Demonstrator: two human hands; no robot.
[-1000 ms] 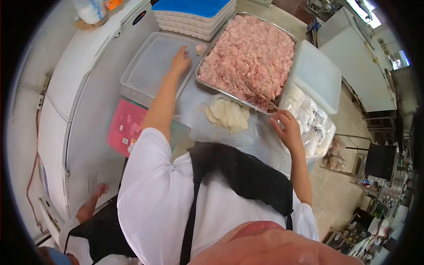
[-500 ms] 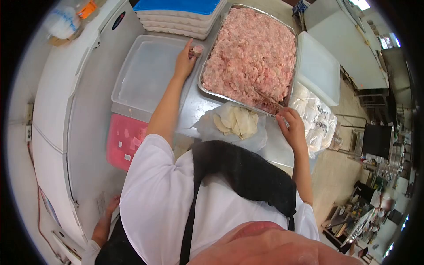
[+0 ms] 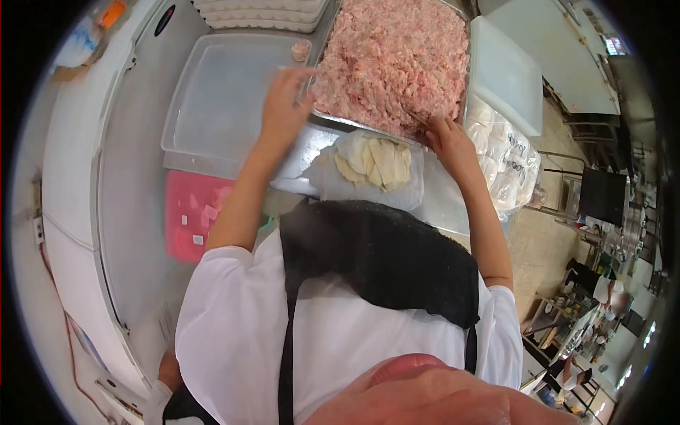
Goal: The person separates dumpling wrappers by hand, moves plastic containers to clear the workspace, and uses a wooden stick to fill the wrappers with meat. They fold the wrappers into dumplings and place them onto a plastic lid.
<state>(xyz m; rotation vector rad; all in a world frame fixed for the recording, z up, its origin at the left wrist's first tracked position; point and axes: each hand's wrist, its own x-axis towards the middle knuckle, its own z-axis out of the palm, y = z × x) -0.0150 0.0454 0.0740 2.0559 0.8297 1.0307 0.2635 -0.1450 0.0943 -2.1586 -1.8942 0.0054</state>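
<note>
A large metal tray (image 3: 316,113) full of pink minced filling (image 3: 397,64) lies ahead of me. Near its left edge is my left hand (image 3: 287,103), blurred, fingers apart and nothing in them. One small filled piece (image 3: 300,50) sits at the top right of a translucent lid (image 3: 219,99). My right hand (image 3: 448,138) is at the tray's lower right corner, fingers closed by the filling; what they hold is mostly hidden. Pale dough wrappers (image 3: 379,166) lie on a plastic sheet (image 3: 326,173) just below the tray.
Stacked white trays (image 3: 262,15) stand at the top left, a pink container (image 3: 185,219) below the lid. Right of the tray are another translucent container (image 3: 503,74) and bagged items (image 3: 506,166). Another person's arm (image 3: 168,370) shows at the lower left; people are at the far right.
My left hand has let go of the small filled piece, which now rests on the lid, and has moved down and left. The view has shifted, with the tray higher in it.
</note>
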